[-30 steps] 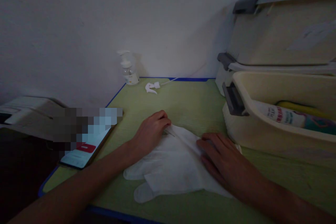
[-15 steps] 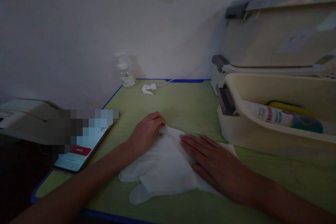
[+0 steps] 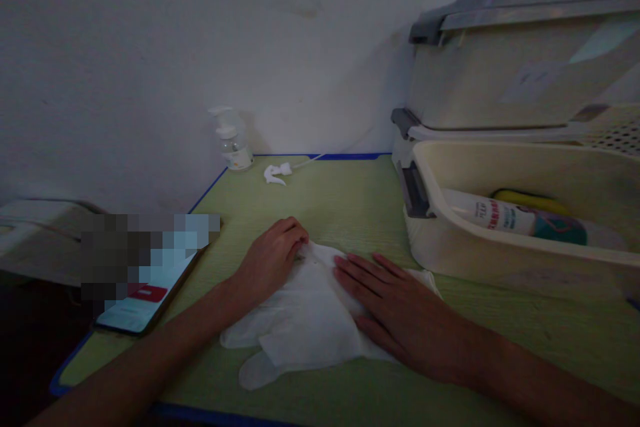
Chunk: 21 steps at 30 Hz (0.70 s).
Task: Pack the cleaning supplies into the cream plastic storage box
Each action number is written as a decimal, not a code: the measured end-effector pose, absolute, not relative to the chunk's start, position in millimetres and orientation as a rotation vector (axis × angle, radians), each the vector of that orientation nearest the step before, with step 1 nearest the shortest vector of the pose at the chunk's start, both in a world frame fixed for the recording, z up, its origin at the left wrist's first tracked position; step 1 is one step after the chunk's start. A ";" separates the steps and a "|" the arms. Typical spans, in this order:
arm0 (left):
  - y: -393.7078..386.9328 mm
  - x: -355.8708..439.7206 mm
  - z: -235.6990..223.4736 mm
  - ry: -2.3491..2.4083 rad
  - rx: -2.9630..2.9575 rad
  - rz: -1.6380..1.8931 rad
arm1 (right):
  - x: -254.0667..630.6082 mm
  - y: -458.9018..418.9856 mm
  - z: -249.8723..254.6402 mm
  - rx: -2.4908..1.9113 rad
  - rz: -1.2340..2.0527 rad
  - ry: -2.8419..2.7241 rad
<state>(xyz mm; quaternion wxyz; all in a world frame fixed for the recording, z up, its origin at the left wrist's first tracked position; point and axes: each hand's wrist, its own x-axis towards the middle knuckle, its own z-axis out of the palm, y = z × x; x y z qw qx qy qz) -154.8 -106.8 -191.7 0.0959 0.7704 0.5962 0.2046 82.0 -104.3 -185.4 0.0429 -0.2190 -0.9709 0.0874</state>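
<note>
A thin white glove lies spread on the green tabletop, its finger ends toward the left and lower left. Closed on the glove's upper edge, my left hand pinches it between thumb and fingers and lifts it slightly. My right hand rests flat on the glove's right part, fingers stretched out and pointing up and left. A corner of the white material shows beyond the right hand. What lies under that palm is hidden.
A phone leans at the left table edge. Behind stand a pump bottle and a loose white spray trigger. On the right, an open cream bin holds a white-and-teal bottle; a lidded box stands behind.
The view has shifted slightly, so everything sits a little further left. Both hands keep nearly the same place on the glove.
</note>
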 end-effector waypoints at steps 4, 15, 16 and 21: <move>-107.3 -156.9 -184.7 1.748 2.279 0.577 | 83.2 -103.7 -183.2 -0.663 0.297 -2.975; -125.9 -215.2 -161.3 1.709 1.936 0.366 | 83.7 -102.9 -187.2 -0.672 0.318 -2.978; -128.7 -218.1 -162.6 1.717 1.907 0.364 | 84.0 -102.6 -187.7 -0.671 0.312 -2.974; -134.2 -225.7 -169.5 1.749 1.835 0.378 | 85.5 -102.0 -188.0 -0.655 0.318 -2.965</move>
